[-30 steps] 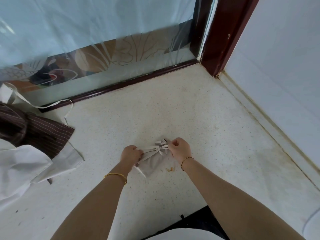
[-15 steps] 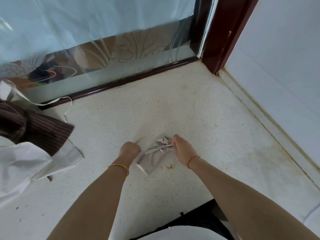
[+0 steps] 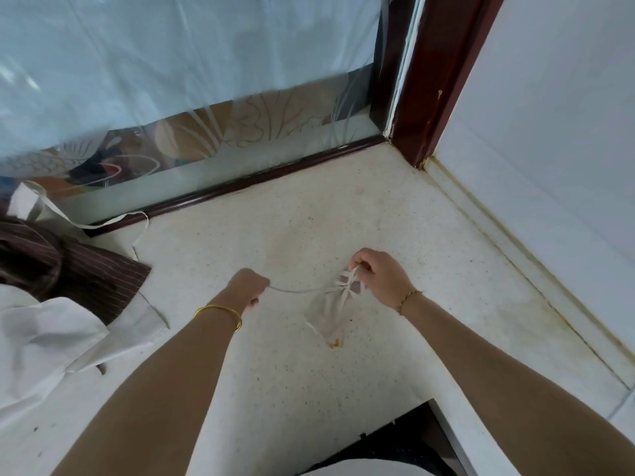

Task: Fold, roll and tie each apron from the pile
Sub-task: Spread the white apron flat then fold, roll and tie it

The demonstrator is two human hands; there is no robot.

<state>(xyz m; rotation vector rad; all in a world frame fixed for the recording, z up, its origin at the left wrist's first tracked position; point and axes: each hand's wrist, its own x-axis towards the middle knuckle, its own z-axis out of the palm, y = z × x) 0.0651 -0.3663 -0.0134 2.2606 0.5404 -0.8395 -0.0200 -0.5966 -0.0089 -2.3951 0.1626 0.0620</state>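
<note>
The rolled apron [image 3: 328, 312] lay on the worktop [image 3: 343, 228]. The left hand [image 3: 247, 285] gripped its strap [image 3: 299, 290] taut; the right hand [image 3: 379, 278] pinched the knot. Tying was underway; tightening probably came next.

The rolled apron [image 3: 330, 309] is thin pale cloth, matt and a bit creased, with a flat cloth strap [image 3: 299, 289] of the same stuff. The counter [image 3: 275, 372] looks like speckled stone, smooth with a dull sheen, stained here and there. The pile [image 3: 51, 321] is soft matt fabric, white cotton-looking plus brown pinstripe. The window frame [image 3: 426, 97] is glossy dark red wood, chipped. Frosted patterned glass [image 3: 275, 125], shiny gold metal bangle [image 3: 220, 312].
</note>
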